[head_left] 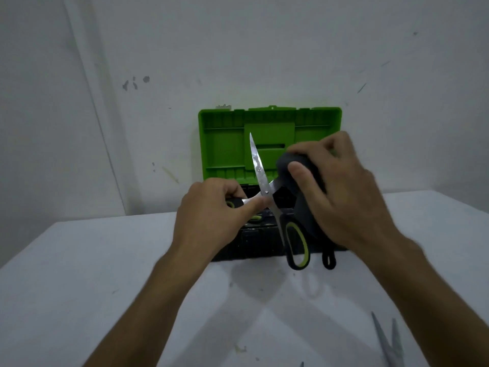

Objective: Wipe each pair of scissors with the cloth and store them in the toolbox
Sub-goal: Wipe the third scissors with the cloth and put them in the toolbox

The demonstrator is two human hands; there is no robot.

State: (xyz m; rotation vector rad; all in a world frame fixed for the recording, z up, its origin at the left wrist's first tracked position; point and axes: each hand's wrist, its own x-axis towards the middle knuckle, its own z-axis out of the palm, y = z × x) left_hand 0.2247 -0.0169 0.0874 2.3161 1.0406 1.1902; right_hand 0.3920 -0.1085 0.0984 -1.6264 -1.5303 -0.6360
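Leftmost, the left hand (211, 205) is closed in a pinch on one handle of the open scissors (260, 173), thumb stretched along the metal toward the pivot screw, holding them in the air just above the front of the toolbox (225, 144). From that pivot one bare blade rises up and slightly left, its tip standing in front of the green lid; the other blade runs up and to the right and disappears into the dark cloth (301, 181). The free handle, black with a yellow-green lining, hangs down over the front edge of the box. Further right, the right hand (341, 192) is curled around the cloth, thumb on top and fingers wrapped behind, pressing the fabric onto that hidden blade. So the blade being wiped lies up and to the right of the pivot, and the right hand sits directly on it, the nearer of the two for the stroke; as I judge it, the cloth must travel along that blade's length, away from the pivot toward the tip, while the left hand stays the anchor. Behind both hands the box stands open against the wall, its dark tray just below the scissors. At the lower right of the worktop (105, 260) lies another pair of scissors (387, 340), well apart from the hands, and whether it has been wiped I cannot tell
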